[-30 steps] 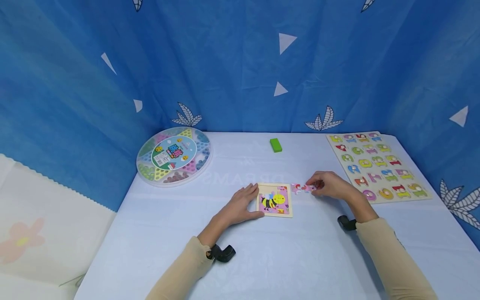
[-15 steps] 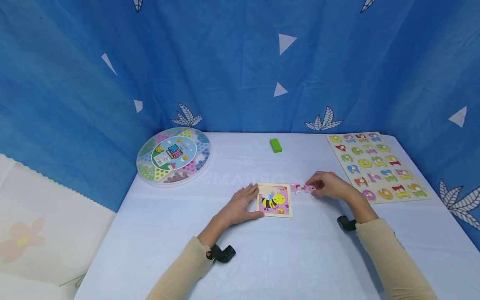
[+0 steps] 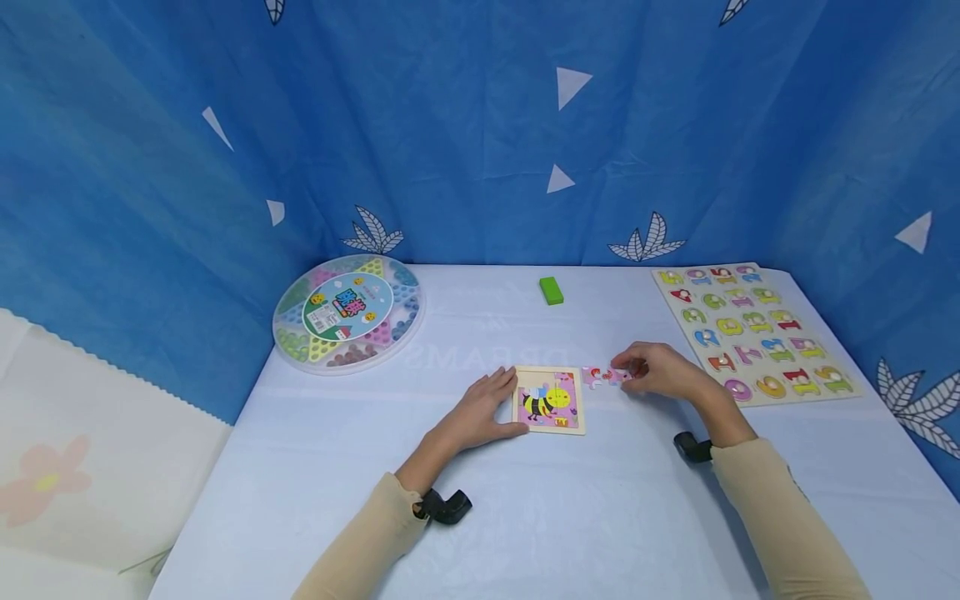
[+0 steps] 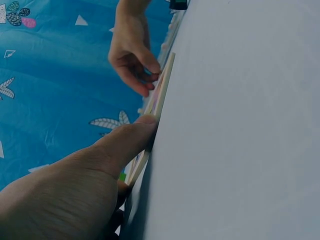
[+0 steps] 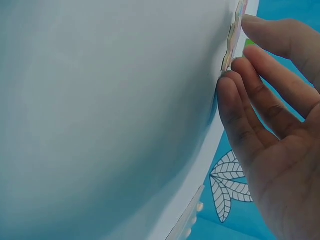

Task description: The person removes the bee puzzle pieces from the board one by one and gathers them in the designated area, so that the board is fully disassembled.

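Note:
A small wooden jigsaw puzzle (image 3: 552,400) with a bee picture lies in its pale frame (image 3: 570,431) on the table. Bare backing shows along its left and upper left. My left hand (image 3: 478,412) grips the frame's left side, thumb at the near corner and fingers at the far one; the left wrist view shows that thumb (image 4: 132,137) against the edge. Just right of the frame lie loose pink jigsaw pieces (image 3: 593,377). My right hand (image 3: 660,372) pinches the right end of these with curled fingers, which partly hide them. In the right wrist view, thumb and fingertips (image 5: 231,85) meet the pieces' edge.
A round Chinese checkers set (image 3: 348,312) stands at the back left of the white table (image 3: 570,517). A green block (image 3: 551,290) lies at the back middle. To the right is a wooden number board (image 3: 757,333). Blue curtains (image 3: 480,125) rise behind.

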`<action>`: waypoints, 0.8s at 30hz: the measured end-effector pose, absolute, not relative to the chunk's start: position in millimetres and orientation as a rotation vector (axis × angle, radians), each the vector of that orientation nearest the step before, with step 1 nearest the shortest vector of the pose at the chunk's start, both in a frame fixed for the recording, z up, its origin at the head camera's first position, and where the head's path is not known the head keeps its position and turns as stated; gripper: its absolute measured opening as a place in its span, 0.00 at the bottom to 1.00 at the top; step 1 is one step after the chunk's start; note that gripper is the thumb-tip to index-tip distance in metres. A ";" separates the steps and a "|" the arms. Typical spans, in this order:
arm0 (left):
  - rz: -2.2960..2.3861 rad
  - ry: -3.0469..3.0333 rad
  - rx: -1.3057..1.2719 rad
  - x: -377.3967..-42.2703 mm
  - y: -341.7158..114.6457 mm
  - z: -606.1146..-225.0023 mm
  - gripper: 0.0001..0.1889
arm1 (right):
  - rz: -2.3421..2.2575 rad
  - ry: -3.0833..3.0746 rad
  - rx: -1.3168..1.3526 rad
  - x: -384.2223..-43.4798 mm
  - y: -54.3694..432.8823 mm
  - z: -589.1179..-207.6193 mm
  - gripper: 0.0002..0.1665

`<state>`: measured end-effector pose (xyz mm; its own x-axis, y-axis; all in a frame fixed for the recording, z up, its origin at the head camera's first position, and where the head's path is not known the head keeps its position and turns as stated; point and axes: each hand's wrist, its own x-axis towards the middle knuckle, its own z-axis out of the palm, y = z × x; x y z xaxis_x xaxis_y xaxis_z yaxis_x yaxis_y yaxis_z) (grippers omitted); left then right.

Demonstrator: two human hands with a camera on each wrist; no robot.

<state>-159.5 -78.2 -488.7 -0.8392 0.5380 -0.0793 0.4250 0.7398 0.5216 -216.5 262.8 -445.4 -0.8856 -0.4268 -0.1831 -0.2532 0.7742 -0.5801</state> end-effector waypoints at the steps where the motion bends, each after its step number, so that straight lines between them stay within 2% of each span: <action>1: 0.730 2.718 0.759 -159.6 -78.2 -488.5 0.47 | -0.809 2.664 -0.521 -216.6 262.4 -444.8 0.22; 24: 0.740 2.712 0.739 -157.1 -78.2 -485.8 0.46 | -0.773 2.721 -0.528 -210.4 244.1 -436.3 0.25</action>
